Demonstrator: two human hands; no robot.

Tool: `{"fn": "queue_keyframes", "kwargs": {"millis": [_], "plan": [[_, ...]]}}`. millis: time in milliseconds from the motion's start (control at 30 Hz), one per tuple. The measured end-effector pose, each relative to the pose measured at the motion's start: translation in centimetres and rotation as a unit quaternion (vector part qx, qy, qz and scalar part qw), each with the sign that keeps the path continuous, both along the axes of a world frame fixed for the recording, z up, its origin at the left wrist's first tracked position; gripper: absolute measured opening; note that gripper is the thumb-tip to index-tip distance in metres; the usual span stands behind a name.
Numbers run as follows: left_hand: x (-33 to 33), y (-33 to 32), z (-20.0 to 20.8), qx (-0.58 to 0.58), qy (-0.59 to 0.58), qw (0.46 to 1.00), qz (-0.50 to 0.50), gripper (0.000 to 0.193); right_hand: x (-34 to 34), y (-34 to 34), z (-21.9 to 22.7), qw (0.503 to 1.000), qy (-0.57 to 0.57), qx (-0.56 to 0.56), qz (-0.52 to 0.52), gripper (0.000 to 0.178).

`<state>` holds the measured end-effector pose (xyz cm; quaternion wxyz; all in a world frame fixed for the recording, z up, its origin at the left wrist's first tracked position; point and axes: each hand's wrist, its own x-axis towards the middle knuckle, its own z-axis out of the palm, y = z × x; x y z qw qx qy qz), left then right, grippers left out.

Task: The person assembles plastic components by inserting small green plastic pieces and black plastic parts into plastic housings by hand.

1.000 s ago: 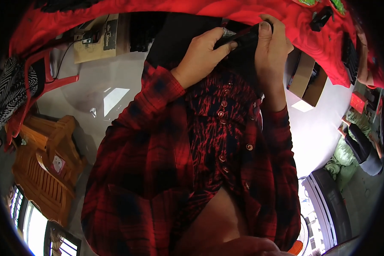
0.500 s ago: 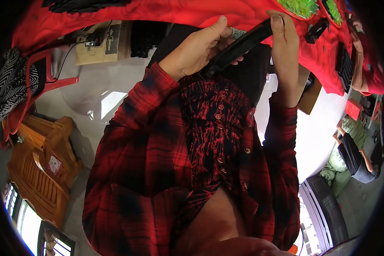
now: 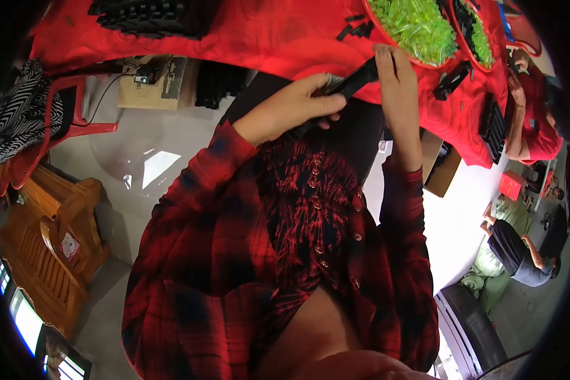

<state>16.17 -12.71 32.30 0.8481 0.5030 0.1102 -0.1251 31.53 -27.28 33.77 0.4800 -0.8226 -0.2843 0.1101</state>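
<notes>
A long black plastic bar [image 3: 360, 77] is held slantwise above my lap, close to the red-covered table's edge. My left hand [image 3: 297, 107] is wrapped round its lower part, with the thumb lying across the top. At the upper right end, the fingers of my right hand [image 3: 396, 76] pinch the bar. The bar's lowest end shows just under my left hand. What the fingers beneath it touch is hidden.
On the red tablecloth [image 3: 266, 38] sit a tray of green pieces [image 3: 415, 31], small black pieces [image 3: 359, 29] and stacked black strips [image 3: 149, 16]. A red plastic chair [image 3: 85, 128] is at left, a wooden chair [image 3: 50, 234] below it. A person in red [image 3: 538, 126] sits at right.
My left thumb has come down and the hand has closed round the bar. My right hand is lower and further left in view. More of the tabletop shows now.
</notes>
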Motion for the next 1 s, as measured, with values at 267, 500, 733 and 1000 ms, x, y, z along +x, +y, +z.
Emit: {"fn": "queue_keyframes", "kwargs": {"millis": [267, 500, 733, 1000], "plan": [[0.2, 1.7, 0.8, 0.104, 0.035, 0.989, 0.094, 0.044, 1.4, 1.2, -0.9, 0.965, 0.251, 0.083, -0.005, 0.06], [3.7, 4.1, -1.4, 0.568, -0.015, 0.787, 0.242, 0.041, 2.0, -0.2, -4.0, 0.982, 0.184, 0.022, 0.023, 0.039], [6.4, 3.4, -2.4, 0.633, -0.029, 0.74, 0.227, 0.037, 2.1, -0.3, -4.4, 0.979, 0.198, 0.047, 0.018, 0.032], [6.4, 3.6, -3.3, 0.602, -0.046, 0.769, 0.211, 0.035, 3.2, -0.4, -1.6, 0.978, 0.148, 0.133, -0.061, 0.023]]}}
